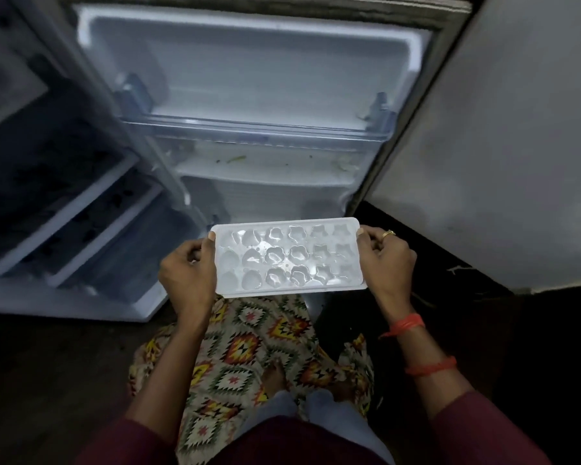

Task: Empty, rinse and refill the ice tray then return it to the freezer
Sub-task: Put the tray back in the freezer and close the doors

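Observation:
A white ice tray with several shaped cups is held level in front of me, above my patterned skirt. My left hand grips its left short edge. My right hand, with a ring on one finger, grips the right short edge. The cups glisten; I cannot tell whether they hold ice or water. The fridge body stands open at the left, its dark inside showing shelves. The open fridge door faces me, with white moulded door shelves.
A clear door rail crosses the door's middle, and small green scraps lie on the shelf below it. A pale wall rises at the right. The floor is dark. My feet show under the skirt.

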{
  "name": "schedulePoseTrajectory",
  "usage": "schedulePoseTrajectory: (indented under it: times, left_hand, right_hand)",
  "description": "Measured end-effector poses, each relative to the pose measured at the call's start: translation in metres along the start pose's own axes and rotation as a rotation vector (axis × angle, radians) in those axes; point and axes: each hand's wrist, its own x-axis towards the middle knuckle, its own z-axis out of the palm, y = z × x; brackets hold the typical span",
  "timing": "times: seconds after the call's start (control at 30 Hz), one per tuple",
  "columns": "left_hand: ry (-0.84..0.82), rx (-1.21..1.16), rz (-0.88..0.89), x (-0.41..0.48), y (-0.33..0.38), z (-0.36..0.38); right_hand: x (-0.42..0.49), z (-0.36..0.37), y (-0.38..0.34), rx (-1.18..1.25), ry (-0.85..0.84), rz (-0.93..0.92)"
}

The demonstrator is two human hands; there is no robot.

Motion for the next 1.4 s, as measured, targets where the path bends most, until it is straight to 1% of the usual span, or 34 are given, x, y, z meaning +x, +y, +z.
schedulePoseTrajectory:
  times: [0.2,0.53,0.8,0.93,1.13,1.27,1.4]
  left_hand:
    - [0.129,-0.031,-0.043,0.036,-0.022,-0.04]
    - [0.368,-0.067,-0.158,0.071,-0.047,-0.104]
    - [0.517,-0.067,-0.288,0.077,-0.071,-0.139]
    - [0.535,-0.092,-0.329,0.079,-0.079,-0.152]
    - [0.513,-0.193,-0.398,0.086,-0.092,-0.175]
    - [0.483,-0.227,-0.418,0.098,-0.1,-0.192]
    - [0.491,-0.297,-0.437,0.118,-0.106,-0.21]
  right_hand:
    - [0.004,0.055,-0.038,0.006,-0.107,-0.025]
    - [0.007,0.139,-0.097,0.055,-0.345,-0.159]
    - [0.01,0.189,-0.135,0.117,-0.658,-0.223]
    - [0.009,0.21,-0.146,0.15,-0.767,-0.214]
    - [0.001,0.242,-0.161,0.174,-0.899,-0.183]
    - [-0.008,0.263,-0.174,0.225,-0.943,-0.163]
    - [-0.013,0.287,-0.191,0.287,-0.955,-0.109]
